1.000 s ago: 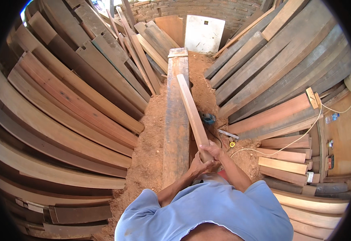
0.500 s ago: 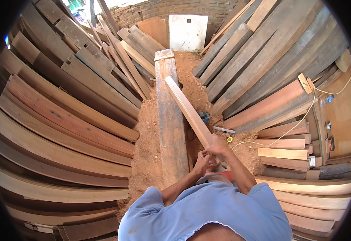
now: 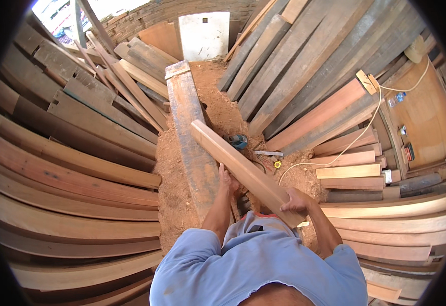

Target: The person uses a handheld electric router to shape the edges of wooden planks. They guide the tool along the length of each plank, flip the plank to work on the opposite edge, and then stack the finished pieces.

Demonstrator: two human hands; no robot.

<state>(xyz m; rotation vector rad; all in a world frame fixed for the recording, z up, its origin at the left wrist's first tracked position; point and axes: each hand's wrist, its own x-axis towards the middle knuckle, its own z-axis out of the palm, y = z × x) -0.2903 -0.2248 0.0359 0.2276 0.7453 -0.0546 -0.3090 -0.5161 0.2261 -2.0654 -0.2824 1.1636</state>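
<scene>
A squared wooden beam slants from near my lap toward the far left, its far end over a long worn bench plank. My right hand is closed around the beam near its close end, thumb on the upper face. Against the beam's left edge, around the middle, my left hand supports it; some of its fingers are hidden by the wood. A blue power tool lies on the ground just beyond the beam.
A metal rule and a yellow tape measure lie on the sawdust to the right. Stacked boards line the left; more timber fills the right. A pale cable crosses there. A white panel stands at the back.
My hands were close together at the beam's near end; now they are apart, the left farther up along it. The beam has turned and shifted toward me, and the view has swung right.
</scene>
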